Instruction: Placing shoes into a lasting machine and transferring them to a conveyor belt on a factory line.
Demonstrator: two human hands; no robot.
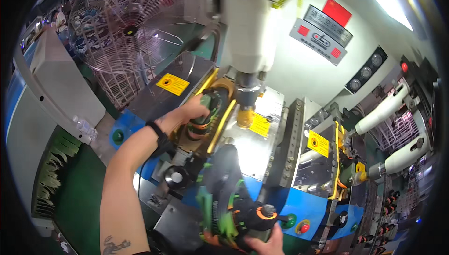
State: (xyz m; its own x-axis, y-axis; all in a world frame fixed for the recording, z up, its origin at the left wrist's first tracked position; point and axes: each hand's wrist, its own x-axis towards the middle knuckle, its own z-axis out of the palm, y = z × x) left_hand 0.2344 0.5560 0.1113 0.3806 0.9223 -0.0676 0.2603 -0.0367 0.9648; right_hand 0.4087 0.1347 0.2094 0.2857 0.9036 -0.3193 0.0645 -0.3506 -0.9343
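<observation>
My left hand (192,108), with a black band on the wrist, grips a dark shoe with green and orange trim (201,125). That shoe sits in the cradle of a pressing machine, between yellow-edged side pads (220,126). Close to me, my right hand (270,244) is closed on a second shoe (220,206), black with green streaks and an orange-edged collar. Its toe points up and away, and motion blurs it. A grey peg (267,209) stands out of its collar. The fingers under this shoe are partly hidden.
A white press arm with a yellow tip (244,117) hangs right of the left hand's shoe. Blue panels carry a green button (289,221) and a red button (304,228). A caged fan (131,30) stands at back left. Another press station (318,157) lies to the right.
</observation>
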